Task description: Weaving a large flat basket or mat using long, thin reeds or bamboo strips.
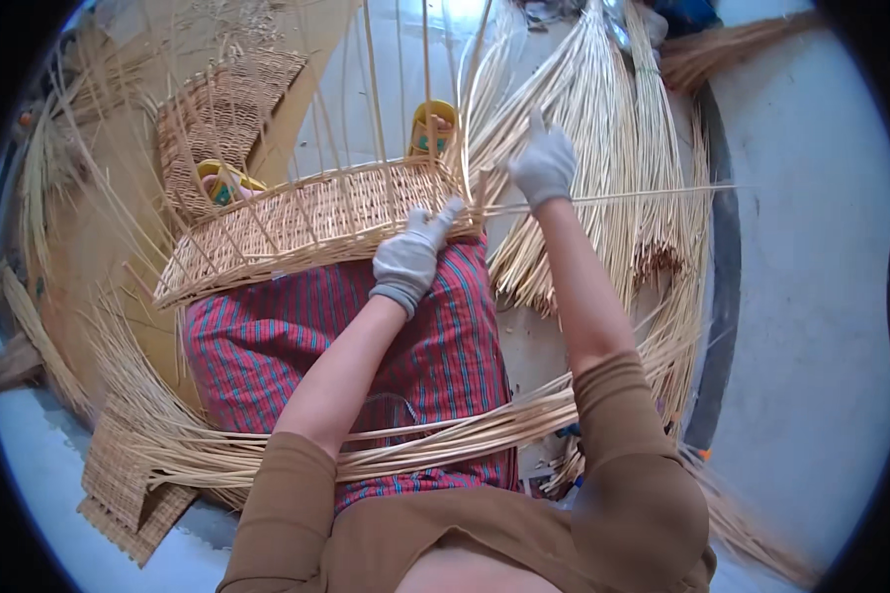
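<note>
A long, shallow woven wicker piece (267,225) with tall upright stakes rests across my lap on a red, blue-striped cloth (336,336). My left hand (413,255), in a pale glove, grips its near rim toward the right end. My right hand (544,163), also gloved, is raised beyond the right corner, beside a large pale reed bundle (603,119); its fingers look curled, and what they hold is unclear. A thin horizontal reed (663,190) crosses just below it. Loose long rods (465,435) lie across my lap under my forearms.
My feet in yellow sandals (430,124) show beyond the wicker piece. A flat woven panel (222,109) lies at back left, another woven mat (119,465) at lower left. Loose reeds (49,188) line the left side. A brown fibre bundle (722,54) lies at back right.
</note>
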Available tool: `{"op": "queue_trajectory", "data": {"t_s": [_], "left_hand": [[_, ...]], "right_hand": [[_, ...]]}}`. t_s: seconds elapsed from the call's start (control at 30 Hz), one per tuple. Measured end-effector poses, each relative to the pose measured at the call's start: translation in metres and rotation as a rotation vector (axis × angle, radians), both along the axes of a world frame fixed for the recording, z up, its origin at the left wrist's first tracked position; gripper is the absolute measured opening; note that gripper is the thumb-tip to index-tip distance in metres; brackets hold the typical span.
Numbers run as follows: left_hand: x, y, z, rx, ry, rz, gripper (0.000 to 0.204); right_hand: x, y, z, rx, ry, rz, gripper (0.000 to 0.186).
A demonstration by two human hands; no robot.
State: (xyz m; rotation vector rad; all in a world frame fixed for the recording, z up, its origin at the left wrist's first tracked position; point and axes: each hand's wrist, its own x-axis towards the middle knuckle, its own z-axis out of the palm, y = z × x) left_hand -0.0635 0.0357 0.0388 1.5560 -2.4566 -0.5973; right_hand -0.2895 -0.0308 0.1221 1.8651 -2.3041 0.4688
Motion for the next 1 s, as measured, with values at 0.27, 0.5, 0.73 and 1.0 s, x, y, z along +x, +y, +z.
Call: {"op": "queue_trajectory", "data": {"t_s": [0.27,0.5,0.73,1.0], "left_hand": [[0.022,-0.004,0.037,0.131,0.295,-0.145,0.067],[0.185,0.083,0.125,0.332,0.514,-0.203,0.038],[0.289,0.096,0.111,-0.207,0.431,0.386,0.021],[0.281,0.055,0.081,0.005,0.601,0.259,0.021]], "right_hand": [[0.125,0.158,0.056,0.689,-0.512,0.928,0.023],[0.137,0.218,0.037,0.884,-0.38,0.728,0.02],[0.121,0.205,0.013,-0.03,-0.798,0.252,0.018],[0.196,0.148,0.04,0.001,-1.722,0.301,0.009]]}}
